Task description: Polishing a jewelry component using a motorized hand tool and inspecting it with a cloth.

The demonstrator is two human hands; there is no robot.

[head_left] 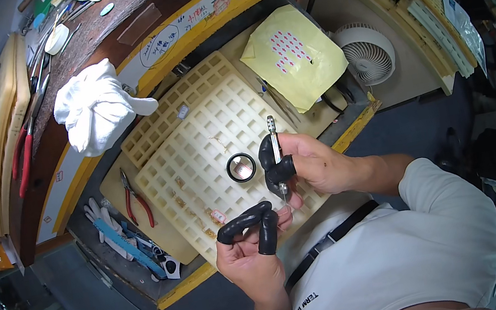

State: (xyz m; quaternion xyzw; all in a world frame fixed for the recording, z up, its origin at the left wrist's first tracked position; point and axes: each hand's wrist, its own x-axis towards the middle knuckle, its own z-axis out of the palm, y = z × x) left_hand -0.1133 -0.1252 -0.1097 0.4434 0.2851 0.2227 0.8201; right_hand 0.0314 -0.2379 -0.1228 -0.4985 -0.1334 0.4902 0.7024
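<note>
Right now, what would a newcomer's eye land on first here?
Dead centre, the two hands: the right hand holds a slim metal pin tool upright, its tip down by the left hand, both with black finger cots. Under them lies a cream grid tray with a black ring on it. A crumpled white cloth sits at upper left, and a yellow sheet beside a small white fan at upper right.

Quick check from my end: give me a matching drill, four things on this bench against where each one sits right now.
Things:
1. white cloth
2. small fan
3. black ring
4. red-handled pliers

Places:
A. on the grid tray
B. left of the tray
C. on the raised wooden ledge
D. behind the yellow paper, to the right

Pairs: 1-C, 2-D, 3-A, 4-B
</note>
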